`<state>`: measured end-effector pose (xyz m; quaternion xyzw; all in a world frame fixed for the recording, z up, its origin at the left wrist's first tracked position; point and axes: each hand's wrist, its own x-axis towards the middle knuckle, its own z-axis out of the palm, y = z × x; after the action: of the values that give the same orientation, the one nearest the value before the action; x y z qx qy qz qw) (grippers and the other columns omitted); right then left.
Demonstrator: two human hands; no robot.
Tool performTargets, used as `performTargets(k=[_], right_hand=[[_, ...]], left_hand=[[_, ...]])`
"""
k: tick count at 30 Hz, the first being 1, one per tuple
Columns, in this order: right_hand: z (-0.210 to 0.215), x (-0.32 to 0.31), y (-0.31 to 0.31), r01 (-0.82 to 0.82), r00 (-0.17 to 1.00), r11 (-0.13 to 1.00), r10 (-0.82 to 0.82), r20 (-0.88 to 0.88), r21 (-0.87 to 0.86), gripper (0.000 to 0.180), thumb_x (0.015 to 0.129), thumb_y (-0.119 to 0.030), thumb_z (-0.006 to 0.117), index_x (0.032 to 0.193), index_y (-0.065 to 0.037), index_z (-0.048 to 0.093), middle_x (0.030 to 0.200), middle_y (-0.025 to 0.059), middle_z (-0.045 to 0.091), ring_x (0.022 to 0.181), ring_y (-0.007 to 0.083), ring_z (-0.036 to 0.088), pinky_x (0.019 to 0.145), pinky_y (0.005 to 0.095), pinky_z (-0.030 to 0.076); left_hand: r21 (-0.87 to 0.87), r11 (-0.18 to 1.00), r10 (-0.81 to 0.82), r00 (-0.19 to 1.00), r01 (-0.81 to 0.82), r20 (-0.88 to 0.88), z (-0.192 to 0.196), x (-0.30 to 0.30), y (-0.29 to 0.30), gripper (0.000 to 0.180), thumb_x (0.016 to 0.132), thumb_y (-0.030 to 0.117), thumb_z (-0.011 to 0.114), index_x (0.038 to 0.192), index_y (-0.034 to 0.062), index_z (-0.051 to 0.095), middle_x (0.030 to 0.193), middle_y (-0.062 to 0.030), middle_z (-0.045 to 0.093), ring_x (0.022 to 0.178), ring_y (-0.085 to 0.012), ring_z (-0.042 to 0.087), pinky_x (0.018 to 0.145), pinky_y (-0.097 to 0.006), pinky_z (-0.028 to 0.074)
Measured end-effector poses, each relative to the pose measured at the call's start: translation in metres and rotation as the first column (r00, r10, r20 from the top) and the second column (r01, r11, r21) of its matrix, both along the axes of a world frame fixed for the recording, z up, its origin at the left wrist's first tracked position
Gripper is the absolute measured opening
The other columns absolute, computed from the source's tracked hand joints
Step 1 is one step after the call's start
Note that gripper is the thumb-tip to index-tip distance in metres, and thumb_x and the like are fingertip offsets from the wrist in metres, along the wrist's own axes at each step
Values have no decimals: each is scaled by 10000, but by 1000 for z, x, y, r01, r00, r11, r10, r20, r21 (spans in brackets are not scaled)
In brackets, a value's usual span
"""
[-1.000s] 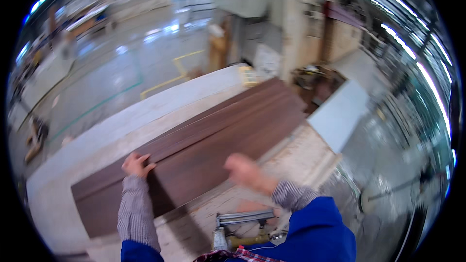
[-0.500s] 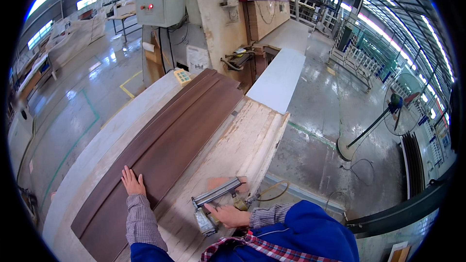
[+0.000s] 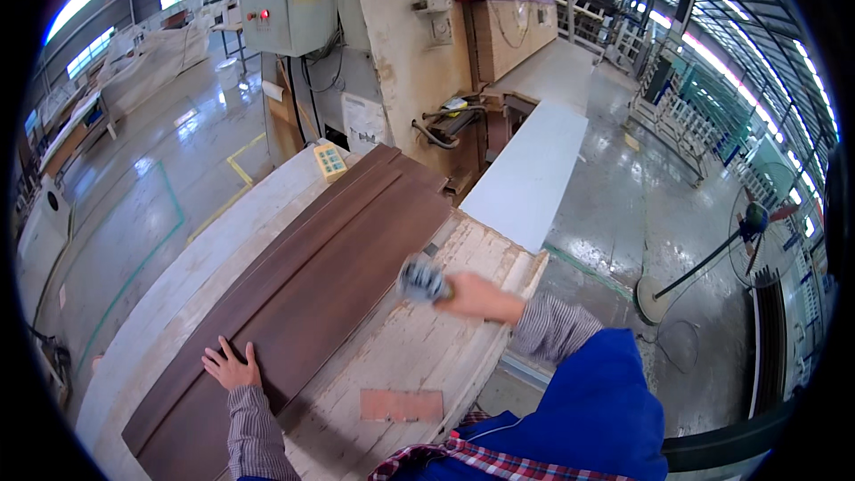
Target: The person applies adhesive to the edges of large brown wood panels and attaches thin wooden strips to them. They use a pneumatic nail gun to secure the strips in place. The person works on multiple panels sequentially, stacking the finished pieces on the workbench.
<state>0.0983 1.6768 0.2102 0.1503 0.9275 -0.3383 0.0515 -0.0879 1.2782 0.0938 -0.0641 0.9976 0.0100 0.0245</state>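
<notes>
My left hand (image 3: 233, 365) lies spread on a long dark-brown wooden panel (image 3: 329, 276) with a raised moulding along it. Fingers of my right hand (image 3: 476, 296) are wrapped round an air nail gun (image 3: 422, 280), grey and smeared by motion, above the panel's right edge. Beneath both, the worn pale workbench (image 3: 401, 347) shows flaking along its right side. A flat reddish rectangular piece (image 3: 401, 405) rests on the bench close to my body.
Ahead stands a large machine (image 3: 414, 71) with a grey control cabinet (image 3: 289, 0). A yellow button box (image 3: 329, 162) sits at the bench's far end. A pale board (image 3: 527, 174) extends beyond it. To the right is a standing fan (image 3: 755, 223).
My right hand has lifted the nail gun off the bench and carried it forward, uncovering the reddish piece. My left hand stays on the panel, appearing slightly lower as the view shifts.
</notes>
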Motion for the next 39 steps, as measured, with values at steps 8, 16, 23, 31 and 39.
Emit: performTargets(k=[8, 16, 23, 31, 39], right_hand=[[-18, -173, 187, 334, 913, 847, -400, -80, -413, 246, 725, -140, 609, 545, -2, 513, 479, 52, 503, 346, 112, 438, 334, 264, 357], [-39, -269, 232, 365, 929, 810, -347, 125, -459, 247, 702, -134, 625, 549, 41, 542, 475, 89, 527, 359, 150, 475, 351, 291, 384], [-30, -272, 234, 249, 968, 858, -232, 94, -448, 239, 710, -111, 620, 536, 21, 522, 477, 63, 502, 371, 122, 456, 353, 277, 369], [-14, -258, 230, 266, 964, 844, -223, 145, -466, 242, 714, -95, 589, 514, 8, 501, 468, 56, 487, 383, 117, 462, 368, 264, 380], [-22, -267, 219, 243, 970, 854, -204, 134, -460, 214, 692, -88, 588, 519, 10, 511, 472, 62, 487, 385, 124, 463, 363, 276, 373]], left_hand=[[165, 920, -302, 912, 355, -279, -37, -35, 152, 651, 865, 394, 491, 1366, 26, 295, 1477, -99, 177, 1368, -281, 125, 1119, -419, 89], [144, 944, -248, 926, 297, -286, -33, -34, 154, 614, 850, 315, 535, 1352, 31, 321, 1461, -85, 235, 1361, -259, 173, 1118, -423, 90], [123, 952, -231, 922, 280, -310, -35, -36, 156, 622, 847, 311, 539, 1355, 33, 313, 1460, -87, 238, 1361, -265, 174, 1113, -437, 95], [139, 948, -236, 926, 285, -294, -36, -34, 157, 631, 839, 297, 546, 1359, 32, 306, 1461, -93, 234, 1364, -268, 166, 1112, -440, 87], [133, 948, -236, 918, 290, -318, -39, -38, 148, 621, 841, 293, 541, 1348, 18, 312, 1463, -96, 229, 1365, -266, 161, 1112, -439, 83]])
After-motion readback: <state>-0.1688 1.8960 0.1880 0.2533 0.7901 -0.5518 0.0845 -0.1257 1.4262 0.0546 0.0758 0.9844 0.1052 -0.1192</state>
